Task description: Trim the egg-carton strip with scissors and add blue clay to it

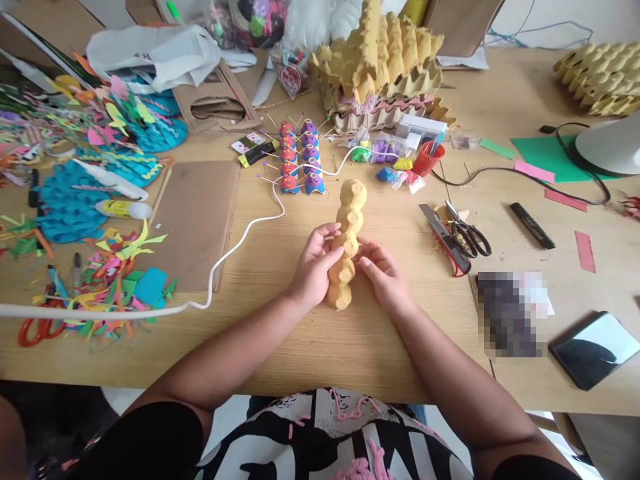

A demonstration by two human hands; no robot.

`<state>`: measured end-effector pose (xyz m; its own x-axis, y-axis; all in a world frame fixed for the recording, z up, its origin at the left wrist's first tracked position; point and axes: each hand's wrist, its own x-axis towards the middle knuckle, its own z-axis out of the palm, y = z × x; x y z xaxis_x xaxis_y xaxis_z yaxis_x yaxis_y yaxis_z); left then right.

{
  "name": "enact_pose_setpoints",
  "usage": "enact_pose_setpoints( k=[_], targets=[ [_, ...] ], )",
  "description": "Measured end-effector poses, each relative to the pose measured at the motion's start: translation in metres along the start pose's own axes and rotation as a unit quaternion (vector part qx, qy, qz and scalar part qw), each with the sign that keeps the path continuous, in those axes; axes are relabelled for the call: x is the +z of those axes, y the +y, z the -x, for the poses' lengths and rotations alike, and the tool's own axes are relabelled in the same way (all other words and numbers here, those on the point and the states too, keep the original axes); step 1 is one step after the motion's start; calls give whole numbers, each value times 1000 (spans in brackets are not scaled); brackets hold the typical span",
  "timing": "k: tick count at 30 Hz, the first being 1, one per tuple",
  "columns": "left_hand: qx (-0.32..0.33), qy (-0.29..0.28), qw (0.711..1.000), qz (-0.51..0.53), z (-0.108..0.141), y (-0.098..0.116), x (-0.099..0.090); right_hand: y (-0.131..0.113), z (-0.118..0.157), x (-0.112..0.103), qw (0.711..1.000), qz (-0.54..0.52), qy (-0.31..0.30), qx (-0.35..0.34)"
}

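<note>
A yellow strip cut from an egg carton (352, 217), with several cups in a row, stands lengthwise away from me over the wooden table. My left hand (316, 265) grips its left side, the thumb lying on top. My right hand (383, 270) is at the strip's right edge with curled fingers; its fingertips are beside the strip, and whether they hold it is hard to tell. Beyond the strip sit two painted carton rows, one red and blue (289, 159), the other purple and blue (313, 160), with pins sticking out.
A white cable (250, 227) crosses the table on the left, near cardboard (195, 227) and paper scraps (125, 287). A cutter (444, 237) and scissors (467, 233) lie to the right. Egg cartons (385, 60) are stacked behind; a red cup (429, 159) stands nearer.
</note>
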<state>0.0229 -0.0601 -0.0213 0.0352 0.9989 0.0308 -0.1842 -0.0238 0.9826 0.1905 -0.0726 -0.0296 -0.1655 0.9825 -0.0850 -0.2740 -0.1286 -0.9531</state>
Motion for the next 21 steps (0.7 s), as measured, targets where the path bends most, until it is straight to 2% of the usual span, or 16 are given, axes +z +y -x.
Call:
enact_pose_setpoints(
  k=[2, 5, 11, 14, 16, 21],
  targets=[
    [9, -3, 1000, 15, 2, -4, -1, 2, 2, 1, 1000, 15, 3, -15],
    [24, -37, 999, -5, 3, -5, -5, 2, 4, 2, 999, 40, 11, -32],
    [87, -72, 982, -155, -3, -7, -15, -1, -1, -4, 989, 133, 28, -65],
    [170, -78, 950, -249, -3, -4, -16, -1, -4, -9, 972, 220, 35, -71],
    [206, -82, 925, -309, -3, -1, -16, 0, -6, -12, 950, 298, 32, -85],
    [211, -82, 870, -437, -6, 5, -17, 1, -6, -16, 899, 422, 18, -119]
  ],
)
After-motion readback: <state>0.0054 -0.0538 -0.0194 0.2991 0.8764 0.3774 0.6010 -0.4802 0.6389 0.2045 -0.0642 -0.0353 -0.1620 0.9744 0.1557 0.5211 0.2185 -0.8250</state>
